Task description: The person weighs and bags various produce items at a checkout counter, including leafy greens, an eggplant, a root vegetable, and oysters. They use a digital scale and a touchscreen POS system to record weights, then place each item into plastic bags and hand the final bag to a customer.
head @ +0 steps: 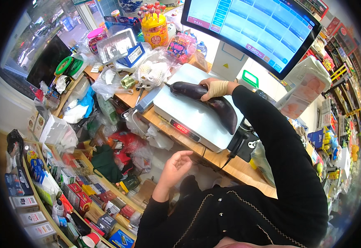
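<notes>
A long dark purple eggplant (222, 110) lies diagonally over the metal platform of a digital scale (180, 107), its stem end at the upper left. My right hand (213, 89), with a beige wrap around its palm and wrist, grips the eggplant near its middle. The scale's red display (180, 126) reads zero. Below the counter edge, my left hand (176, 166) hangs in the air with loosely curled fingers and nothing in it. A large touch monitor (251, 28) rises behind the scale; its screen also shows a zero weight.
A black handheld scanner (239, 145) and its cable lie right of the scale. Left of it are a blue-grey box (148, 100), plastic bags and foam nets (152, 73). Candy jars (154, 31) stand behind. Shelves of small boxes (79, 198) fill the lower left. A tissue pack (306, 86) hangs at right.
</notes>
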`<state>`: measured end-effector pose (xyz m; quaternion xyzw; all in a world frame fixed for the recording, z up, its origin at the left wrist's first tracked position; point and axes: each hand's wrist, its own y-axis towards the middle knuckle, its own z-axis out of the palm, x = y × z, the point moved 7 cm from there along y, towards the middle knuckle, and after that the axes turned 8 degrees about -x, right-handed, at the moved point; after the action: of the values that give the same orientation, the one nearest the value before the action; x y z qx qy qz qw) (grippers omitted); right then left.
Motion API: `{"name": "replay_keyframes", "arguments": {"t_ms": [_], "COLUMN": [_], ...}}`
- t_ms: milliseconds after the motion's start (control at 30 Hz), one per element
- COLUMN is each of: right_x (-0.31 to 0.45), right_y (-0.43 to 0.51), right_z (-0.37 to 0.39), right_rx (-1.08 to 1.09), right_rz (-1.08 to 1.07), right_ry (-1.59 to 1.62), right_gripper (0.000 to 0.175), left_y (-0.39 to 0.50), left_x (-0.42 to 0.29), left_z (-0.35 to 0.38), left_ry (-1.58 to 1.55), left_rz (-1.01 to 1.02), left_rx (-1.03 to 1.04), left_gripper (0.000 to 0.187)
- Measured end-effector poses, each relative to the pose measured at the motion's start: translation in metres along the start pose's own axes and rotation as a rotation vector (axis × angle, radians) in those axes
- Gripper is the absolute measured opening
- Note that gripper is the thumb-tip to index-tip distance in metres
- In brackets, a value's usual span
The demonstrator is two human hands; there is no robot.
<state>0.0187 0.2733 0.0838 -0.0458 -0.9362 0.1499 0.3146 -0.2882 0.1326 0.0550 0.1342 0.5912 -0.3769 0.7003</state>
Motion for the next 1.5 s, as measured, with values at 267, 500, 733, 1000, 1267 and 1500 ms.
{"name": "replay_keyframes", "arguments": {"t_ms": [267, 500, 733, 1000, 1267, 1500], "right_x": [-0.018, 0.007, 0.074, 0.118, 0.125, 0.117], "right_y": [-0.01, -0.049, -0.104, -0.143, -0.148, -0.172], "right_z": [-0.006, -0.032, -0.089, -0.155, -0.188, -0.204], "right_rx": [-0.053, -0.243, -0.445, -0.893, -1.139, -1.264], "right_rz": [0.088, 0.077, 0.001, -0.067, -0.034, 0.084], "right_ry": [0.058, -0.054, -0.09, -0.244, -0.444, -0.554], "right_gripper": [0.09, 0.078, 0.051, 0.06, 0.067, 0.077], "left_y": [0.023, 0.023, -0.049, -0.068, -0.066, -0.068], "left_x": [-0.004, -0.138, -0.306, -0.333, -0.325, -0.322], "left_z": [-0.002, -0.023, 0.035, 0.068, 0.067, 0.06], "left_ry": [-0.016, -0.115, -0.519, -0.675, -0.712, -0.61], "left_rz": [-0.011, 0.362, 0.647, 0.807, 0.758, 0.777], "left_rx": [0.044, 0.187, 1.195, 1.189, 1.176, 1.211], "left_gripper": [0.04, 0.042, 0.034, 0.021, 0.02, 0.021]}}
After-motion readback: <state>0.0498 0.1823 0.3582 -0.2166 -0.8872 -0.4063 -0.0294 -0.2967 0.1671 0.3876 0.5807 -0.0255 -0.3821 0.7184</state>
